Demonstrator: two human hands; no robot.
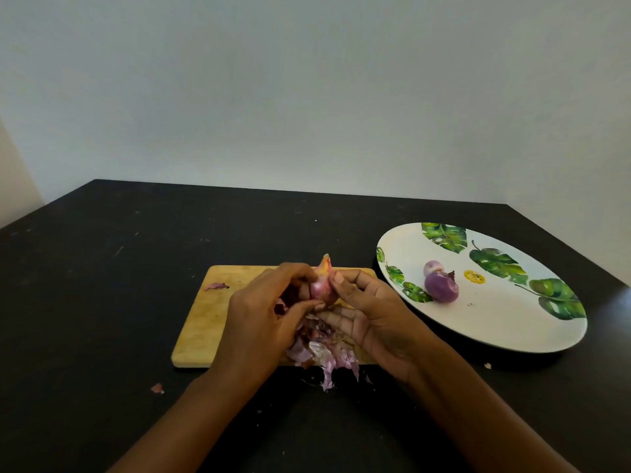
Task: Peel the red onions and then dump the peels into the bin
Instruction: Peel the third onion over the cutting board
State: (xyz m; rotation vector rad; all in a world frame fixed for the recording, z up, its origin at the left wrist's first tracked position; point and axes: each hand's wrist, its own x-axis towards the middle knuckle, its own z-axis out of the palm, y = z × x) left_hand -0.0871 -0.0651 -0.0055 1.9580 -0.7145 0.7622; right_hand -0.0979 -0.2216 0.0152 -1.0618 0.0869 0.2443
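I hold the onion (321,287) over the cutting board (205,319), long axis upright, tip pointing away from me. The left hand (269,308) pinches its left flank. The right hand (370,317) grips its right flank. The peels (322,353) lie directly beneath.

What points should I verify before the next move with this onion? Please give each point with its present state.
1. Held onion gripped by both the left hand and the right hand: ok.
2. Held onion fully peeled: not ok, dry yellowish skin shows at its top.
3. Peel pile kept on the cutting board: not ok, it spills over the near edge onto the table.
4. Stray peel gathered: not ok, it lies alone on the table.
5. Free room on the plate beside the two peeled onions: ok.
6. Bin within reach: cannot tell, it is not in view.
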